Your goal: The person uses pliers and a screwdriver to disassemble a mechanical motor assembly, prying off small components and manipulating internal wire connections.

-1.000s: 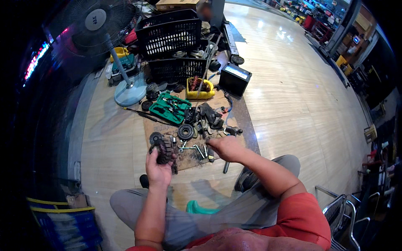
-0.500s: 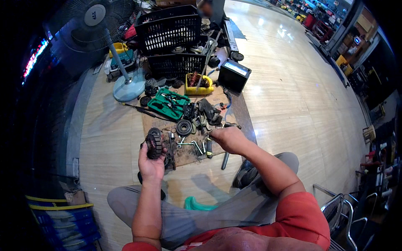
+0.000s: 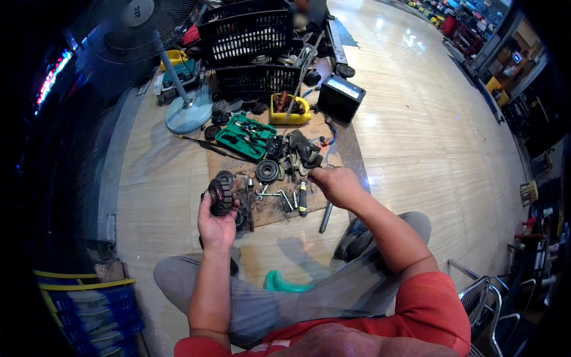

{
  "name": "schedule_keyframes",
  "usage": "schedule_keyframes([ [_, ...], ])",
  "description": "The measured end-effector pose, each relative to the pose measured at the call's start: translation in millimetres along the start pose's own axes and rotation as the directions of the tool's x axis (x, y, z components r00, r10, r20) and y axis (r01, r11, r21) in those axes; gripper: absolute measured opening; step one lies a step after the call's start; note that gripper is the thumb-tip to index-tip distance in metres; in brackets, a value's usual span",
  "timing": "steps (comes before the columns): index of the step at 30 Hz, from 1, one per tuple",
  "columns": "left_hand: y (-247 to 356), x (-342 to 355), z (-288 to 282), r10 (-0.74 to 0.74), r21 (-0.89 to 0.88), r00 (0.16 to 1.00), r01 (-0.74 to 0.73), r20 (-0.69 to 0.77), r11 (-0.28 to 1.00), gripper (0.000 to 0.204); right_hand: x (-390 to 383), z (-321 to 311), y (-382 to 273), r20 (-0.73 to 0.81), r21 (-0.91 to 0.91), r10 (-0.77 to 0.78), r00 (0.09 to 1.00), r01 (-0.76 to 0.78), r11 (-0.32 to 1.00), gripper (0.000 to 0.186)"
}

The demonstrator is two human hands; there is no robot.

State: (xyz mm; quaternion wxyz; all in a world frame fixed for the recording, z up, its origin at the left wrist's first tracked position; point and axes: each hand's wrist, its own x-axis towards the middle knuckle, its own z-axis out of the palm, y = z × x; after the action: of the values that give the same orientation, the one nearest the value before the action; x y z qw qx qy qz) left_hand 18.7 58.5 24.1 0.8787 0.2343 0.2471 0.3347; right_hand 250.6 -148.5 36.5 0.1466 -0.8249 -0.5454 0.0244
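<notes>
My left hand (image 3: 216, 227) is wrapped round a dark, ribbed wheel-like part (image 3: 220, 197) with reddish material at its side, held up above the cardboard. My right hand (image 3: 338, 183) is closed over the cardboard's right side, fingertips pinched together; whatever they hold is too small or hidden. Below that hand a metal tube (image 3: 326, 218) sticks out. Close to its fingertips lies a black-and-yellow handled tool (image 3: 303, 199). Between the hands are an angled socket wrench (image 3: 279, 195), a long dark rod (image 3: 249, 205) and a black ring-shaped part (image 3: 267, 171).
Greasy cardboard (image 3: 267, 214) lies under the tools. Beyond it are a green tool case (image 3: 246, 138), a yellow cut-open container (image 3: 290, 117), a black battery (image 3: 341, 99) and stacked black crates (image 3: 244, 37). A fan (image 3: 189, 113) stands at the far left. Green plastic (image 3: 284, 282) lies by my legs.
The whole view has shifted a little, so the floor items sit slightly higher and further right. My left hand keeps the ribbed part; my right hand stays closed, moved slightly away from me.
</notes>
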Motion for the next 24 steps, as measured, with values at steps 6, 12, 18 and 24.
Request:
schedule_keyframes([
  [6, 3.0, 3.1, -10.5, 0.011, -0.043, 1.000, -0.012, -0.026, 0.999, 0.034, 3.2, -18.8, -3.1, 0.078, -0.075, 0.102, 0.992, -0.097, 0.992, 0.012],
  [12, -0.7, -1.2, -2.4, -0.009, -0.059, 1.000, 0.008, -0.006, 0.998, 0.034, -1.2, -15.3, 12.2, 0.123, -0.118, 0.165, 0.979, -0.151, 0.981, 0.012],
  [18, 3.7, -3.1, -4.6, -0.019, -0.098, 1.000, 0.021, 0.023, 0.995, 0.037, -0.8, -17.2, 18.9, 0.116, -0.142, 0.104, 0.988, -0.088, 0.986, 0.011],
  [24, 5.9, -1.5, -4.5, -0.024, -0.127, 0.994, 0.037, 0.104, 0.991, 0.043, 0.4, -25.8, 17.7, 0.150, -0.048, 0.062, 0.987, -0.055, 0.997, 0.018],
])
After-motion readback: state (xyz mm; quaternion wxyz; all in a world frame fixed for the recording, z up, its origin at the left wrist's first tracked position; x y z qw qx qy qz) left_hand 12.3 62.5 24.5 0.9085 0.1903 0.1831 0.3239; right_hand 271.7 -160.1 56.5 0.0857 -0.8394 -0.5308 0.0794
